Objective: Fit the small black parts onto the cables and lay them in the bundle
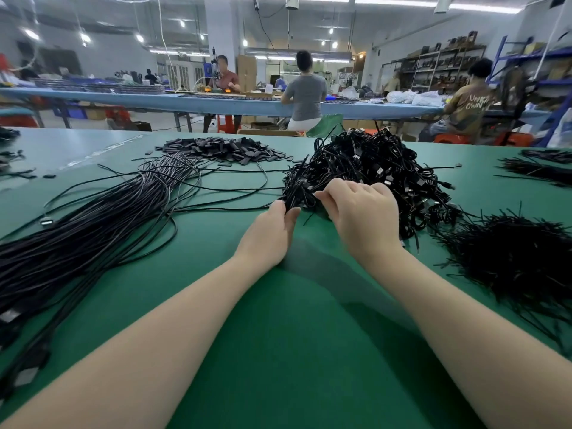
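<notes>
Bare green bench [297, 351] lies nearest, between both forearms. The left hand [267, 233] and right hand [363, 216] meet at the near edge of the tangled cable heap [371, 168]; the left grip pinches a few black strands, the right grip curls into the heap, its hold hidden. A long cable bundle [93, 218] runs left. Small black parts [223, 148] are piled behind. Far right, a seated person's shirt [467, 106] bears partly legible letters, "OWN".
</notes>
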`<control>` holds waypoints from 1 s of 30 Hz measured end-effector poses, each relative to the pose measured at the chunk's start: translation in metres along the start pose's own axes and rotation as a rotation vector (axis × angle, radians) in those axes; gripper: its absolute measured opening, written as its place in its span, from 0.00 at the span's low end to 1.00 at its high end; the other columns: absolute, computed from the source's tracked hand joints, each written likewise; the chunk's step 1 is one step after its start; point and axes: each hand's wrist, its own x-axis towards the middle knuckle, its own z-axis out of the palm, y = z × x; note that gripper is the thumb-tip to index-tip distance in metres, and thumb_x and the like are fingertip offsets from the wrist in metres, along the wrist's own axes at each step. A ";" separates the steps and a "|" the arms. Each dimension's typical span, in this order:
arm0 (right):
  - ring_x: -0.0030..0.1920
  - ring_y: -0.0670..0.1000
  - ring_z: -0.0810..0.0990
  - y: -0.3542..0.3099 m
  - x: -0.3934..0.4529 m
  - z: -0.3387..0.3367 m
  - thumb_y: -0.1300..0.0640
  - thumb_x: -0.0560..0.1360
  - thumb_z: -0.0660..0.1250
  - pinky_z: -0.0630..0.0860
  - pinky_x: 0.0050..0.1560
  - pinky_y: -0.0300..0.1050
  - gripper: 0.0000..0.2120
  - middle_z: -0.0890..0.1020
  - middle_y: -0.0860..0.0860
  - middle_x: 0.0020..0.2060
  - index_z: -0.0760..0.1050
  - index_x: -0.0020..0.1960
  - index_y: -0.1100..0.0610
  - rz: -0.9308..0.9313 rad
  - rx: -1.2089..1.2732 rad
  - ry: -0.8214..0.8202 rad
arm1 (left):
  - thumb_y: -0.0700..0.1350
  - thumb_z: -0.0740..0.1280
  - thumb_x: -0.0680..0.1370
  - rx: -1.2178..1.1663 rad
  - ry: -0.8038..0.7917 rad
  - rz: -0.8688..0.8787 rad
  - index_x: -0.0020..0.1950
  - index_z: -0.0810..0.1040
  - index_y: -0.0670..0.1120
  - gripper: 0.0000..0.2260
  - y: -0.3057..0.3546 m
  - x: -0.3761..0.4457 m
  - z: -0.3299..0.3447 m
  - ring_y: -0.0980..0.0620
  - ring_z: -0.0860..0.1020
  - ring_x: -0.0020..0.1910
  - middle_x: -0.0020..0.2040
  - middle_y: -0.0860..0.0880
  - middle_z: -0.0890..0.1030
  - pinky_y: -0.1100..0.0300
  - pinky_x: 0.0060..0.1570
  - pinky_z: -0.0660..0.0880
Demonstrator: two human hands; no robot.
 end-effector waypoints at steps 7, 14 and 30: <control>0.28 0.53 0.78 -0.008 -0.005 -0.001 0.52 0.78 0.66 0.69 0.32 0.45 0.15 0.78 0.49 0.27 0.75 0.35 0.57 -0.026 0.076 0.033 | 0.57 0.51 0.83 0.354 -0.037 -0.010 0.49 0.64 0.46 0.15 0.009 -0.003 0.010 0.39 0.76 0.44 0.46 0.44 0.78 0.53 0.38 0.64; 0.30 0.53 0.77 -0.021 -0.001 -0.006 0.51 0.75 0.68 0.70 0.35 0.44 0.15 0.77 0.48 0.26 0.75 0.33 0.56 -0.173 0.072 0.035 | 0.44 0.51 0.82 0.731 -0.087 0.120 0.69 0.64 0.44 0.16 0.011 -0.005 0.021 0.48 0.80 0.54 0.59 0.50 0.78 0.57 0.36 0.67; 0.35 0.47 0.78 0.047 -0.012 -0.011 0.49 0.72 0.66 0.70 0.43 0.41 0.11 0.79 0.51 0.35 0.73 0.41 0.57 0.838 1.400 -1.092 | 0.48 0.58 0.82 0.195 -0.177 0.476 0.54 0.72 0.45 0.08 0.041 -0.023 0.012 0.45 0.75 0.48 0.48 0.48 0.76 0.52 0.44 0.71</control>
